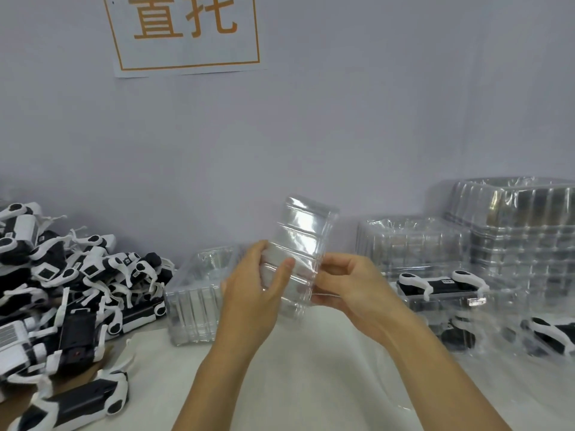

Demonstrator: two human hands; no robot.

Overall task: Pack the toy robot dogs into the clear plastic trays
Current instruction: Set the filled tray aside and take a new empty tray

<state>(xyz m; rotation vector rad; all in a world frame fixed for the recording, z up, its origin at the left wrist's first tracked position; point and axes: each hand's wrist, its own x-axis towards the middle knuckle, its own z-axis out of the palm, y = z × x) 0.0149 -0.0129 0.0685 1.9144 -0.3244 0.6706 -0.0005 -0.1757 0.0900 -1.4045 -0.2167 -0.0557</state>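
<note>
Both hands hold one clear plastic tray [303, 231] upright above the table, its ribbed side toward me. My left hand [255, 293] grips its lower left edge, thumb across the front. My right hand [351, 284] pinches its lower right edge. A large heap of black-and-white toy robot dogs [62, 281] lies at the left, one dog [81, 402] near the front edge. A packed tray with a dog [441, 286] inside sits at the right, with more packed dogs [550, 332] in front of it.
A stack of empty clear trays [199, 293] stands left of my hands. Taller tray stacks [510, 231] line the back right against the wall. A white sheet [311, 368] covers the table. A paper sign [186, 32] hangs on the wall.
</note>
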